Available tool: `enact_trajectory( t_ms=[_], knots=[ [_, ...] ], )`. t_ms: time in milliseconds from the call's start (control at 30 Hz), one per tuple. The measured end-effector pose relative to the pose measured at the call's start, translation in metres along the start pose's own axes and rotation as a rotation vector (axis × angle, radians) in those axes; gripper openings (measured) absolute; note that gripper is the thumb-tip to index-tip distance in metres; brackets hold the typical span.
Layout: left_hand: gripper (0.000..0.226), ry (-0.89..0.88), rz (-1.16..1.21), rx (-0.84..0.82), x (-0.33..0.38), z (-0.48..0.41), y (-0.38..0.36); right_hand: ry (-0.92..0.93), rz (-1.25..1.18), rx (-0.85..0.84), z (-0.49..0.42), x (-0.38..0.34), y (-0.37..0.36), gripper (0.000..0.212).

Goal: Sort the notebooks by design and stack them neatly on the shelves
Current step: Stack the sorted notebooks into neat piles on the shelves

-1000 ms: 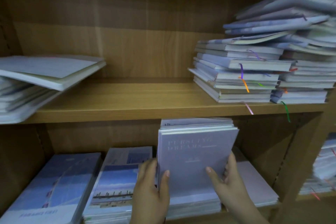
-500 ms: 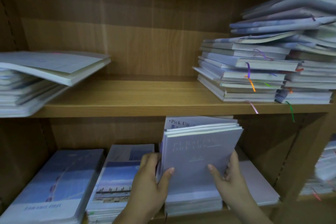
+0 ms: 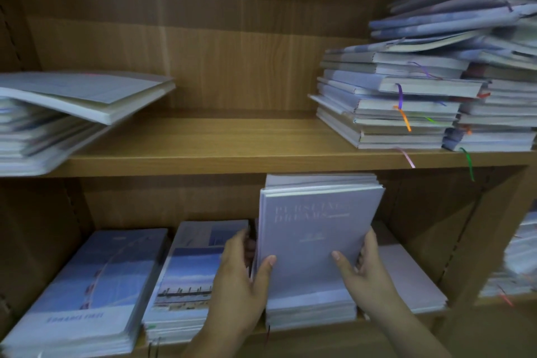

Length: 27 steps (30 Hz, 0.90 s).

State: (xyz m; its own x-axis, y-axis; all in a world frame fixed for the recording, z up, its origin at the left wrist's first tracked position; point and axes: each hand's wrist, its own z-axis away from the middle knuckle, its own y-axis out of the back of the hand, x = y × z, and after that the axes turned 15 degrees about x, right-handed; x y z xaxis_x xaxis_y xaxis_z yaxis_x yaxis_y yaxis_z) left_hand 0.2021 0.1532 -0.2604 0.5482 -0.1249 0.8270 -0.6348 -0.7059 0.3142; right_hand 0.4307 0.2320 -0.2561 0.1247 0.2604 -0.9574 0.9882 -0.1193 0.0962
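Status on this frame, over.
Both gripping: left hand, right hand on lavender notebooks. Bundle upright over matching stack. Close overhead: upper shelf board.

Two in play: left grip (image 3: 238, 279) and right grip (image 3: 366, 273) on one upright bundle (image 3: 313, 241). Left of them, two: wheel-cover stack (image 3: 96, 293), pier-cover stack (image 3: 186, 276). Beneath, one lavender stack (image 3: 311, 309); right, one side stack (image 3: 406, 279). Above: left pile (image 3: 58, 113), ribboned pile (image 3: 386, 102), corner pile (image 3: 499, 113), three.

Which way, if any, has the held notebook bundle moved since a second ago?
No. The notebook bundle still tops out at the front edge of the upper shelf, left of the pink ribbon.
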Motion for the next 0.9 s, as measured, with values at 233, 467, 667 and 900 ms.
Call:
enact_trajectory(
  t_ms=[233,467,667,900],
  knots=[
    [0.07,0.079,0.005,-0.204,-0.008,0.018,-0.014,-0.033,0.094,-0.02,0.001,0.016,-0.002,0.076],
    [0.053,0.185,0.042,-0.273,-0.018,0.018,-0.022,0.007,0.095,0.019,-0.001,0.024,-0.008,0.078],
    [0.055,0.052,-0.093,-0.195,-0.017,0.015,-0.022,0.023,0.223,-0.006,0.002,0.025,-0.007,0.076],
    [0.06,0.119,-0.236,-0.187,-0.023,0.032,-0.032,0.015,0.45,-0.042,0.007,0.034,-0.002,0.076]
  ],
)
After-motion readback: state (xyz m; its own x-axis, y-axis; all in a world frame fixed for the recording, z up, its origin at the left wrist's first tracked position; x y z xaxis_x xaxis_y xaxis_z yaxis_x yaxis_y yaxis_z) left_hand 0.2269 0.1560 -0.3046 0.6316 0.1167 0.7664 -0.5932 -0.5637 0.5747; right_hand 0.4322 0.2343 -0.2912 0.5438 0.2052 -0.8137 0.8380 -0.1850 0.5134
